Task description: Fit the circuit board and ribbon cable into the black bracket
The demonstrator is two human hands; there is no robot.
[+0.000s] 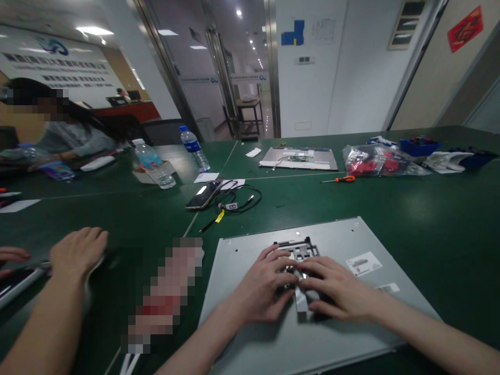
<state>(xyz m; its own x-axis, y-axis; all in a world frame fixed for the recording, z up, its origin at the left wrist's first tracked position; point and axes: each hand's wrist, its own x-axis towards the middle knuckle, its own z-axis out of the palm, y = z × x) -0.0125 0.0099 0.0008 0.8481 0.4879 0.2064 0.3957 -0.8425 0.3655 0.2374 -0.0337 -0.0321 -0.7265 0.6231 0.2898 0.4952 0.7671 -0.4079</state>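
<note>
A flat grey metal panel (250,341), resembling the back of a display, lies on the green table before me. Over its middle sits a silver and black metal bracket (301,307), partly covered by my fingers. From the left, my left hand (265,286) grips the bracket with bent fingers. Opposite it, my right hand (336,286) closes its fingers on the bracket's right side, fingertips close to those of the left. Whether the bracket is fixed to the panel is hidden. White labels (364,263) are stuck on the panel's right part.
At left, another person's hand (78,252) works beside a blurred pixelated item (167,286). Farther back lie a phone (203,195), a black cable (238,203), water bottles (194,148), an orange screwdriver (344,179), a second panel (324,159) and a plastic bag (383,160).
</note>
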